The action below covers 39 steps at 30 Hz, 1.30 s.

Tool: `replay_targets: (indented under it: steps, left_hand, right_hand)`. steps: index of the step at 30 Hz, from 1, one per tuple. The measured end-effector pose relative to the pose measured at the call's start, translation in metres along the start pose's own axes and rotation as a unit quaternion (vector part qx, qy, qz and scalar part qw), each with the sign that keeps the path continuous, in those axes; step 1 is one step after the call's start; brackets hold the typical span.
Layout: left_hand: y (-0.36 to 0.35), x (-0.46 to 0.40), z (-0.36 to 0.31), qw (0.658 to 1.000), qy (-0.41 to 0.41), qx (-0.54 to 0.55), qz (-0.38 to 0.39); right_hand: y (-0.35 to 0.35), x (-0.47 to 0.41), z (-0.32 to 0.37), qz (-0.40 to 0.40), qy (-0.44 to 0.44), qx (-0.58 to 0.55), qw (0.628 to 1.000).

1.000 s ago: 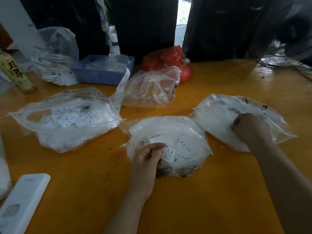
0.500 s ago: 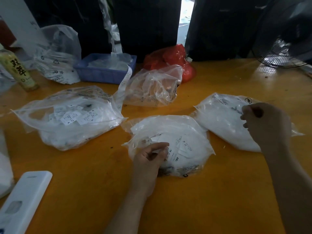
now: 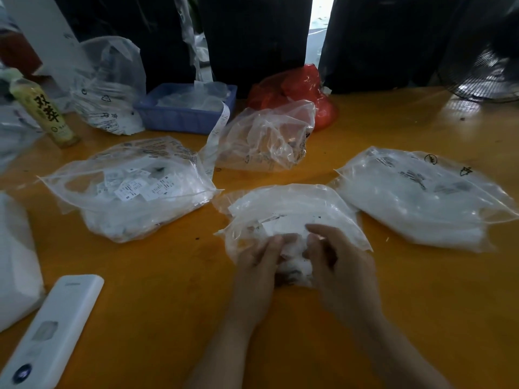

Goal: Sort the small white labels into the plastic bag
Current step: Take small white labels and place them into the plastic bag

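Labels point(image 3: 292, 248), small and white, lie bunched at the near end of the middle plastic bag point(image 3: 295, 209) on the table point(image 3: 168, 304), and we hold them there with both hands. Our left hand point(image 3: 259, 262) and right hand point(image 3: 335, 256) curl their fingers around this white bunch from either side, probably to keep the mouth gathered so nothing slips out. Two other filled bags point(image 3: 132, 189) lie well apart on each side, we think to keep the sorts separate.

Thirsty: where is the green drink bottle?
The green drink bottle stands at the head view's far left, on the orange table, left of the blue plastic tray.
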<state>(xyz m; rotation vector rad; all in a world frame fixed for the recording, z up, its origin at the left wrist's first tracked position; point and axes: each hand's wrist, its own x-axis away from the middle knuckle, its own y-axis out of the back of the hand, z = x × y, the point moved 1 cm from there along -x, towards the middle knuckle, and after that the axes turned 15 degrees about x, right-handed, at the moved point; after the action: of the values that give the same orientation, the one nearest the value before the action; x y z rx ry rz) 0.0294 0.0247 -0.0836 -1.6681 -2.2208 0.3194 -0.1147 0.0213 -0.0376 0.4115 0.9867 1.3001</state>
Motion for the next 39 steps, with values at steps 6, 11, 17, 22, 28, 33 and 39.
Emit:
replay_targets:
  steps: [6,11,17,22,28,33,39]
  left_hand:
    - [0.002,0.001,-0.008,0.998,0.012,0.003,0.061]
    - [0.003,0.000,-0.007,0.997,0.006,0.029,0.065]
    - [0.003,-0.005,-0.003,0.997,-0.019,0.072,0.034]
    - [0.002,0.000,-0.009,0.995,-0.033,0.070,0.065]
    - [0.002,0.000,-0.006,0.994,-0.020,0.081,0.077]
    - [0.002,-0.001,-0.004,0.989,-0.015,0.118,0.089]
    - [-0.002,0.003,-0.007,0.990,-0.015,0.101,0.100]
  right_hand:
    - [-0.007,-0.014,-0.010,0.164,-0.131,-0.085,0.974]
    - [-0.007,-0.014,-0.008,0.162,-0.150,-0.093,0.971]
    - [0.009,-0.011,-0.015,0.130,-0.196,-0.180,0.955]
    - [0.025,-0.011,-0.022,0.151,-0.213,-0.301,0.917]
    - [0.026,-0.013,-0.027,0.153,-0.253,-0.390,0.872]
    - [0.029,-0.017,-0.015,0.144,-0.173,-0.306,0.925]
    - [0.029,-0.027,-0.006,0.124,-0.138,-0.301,0.936]
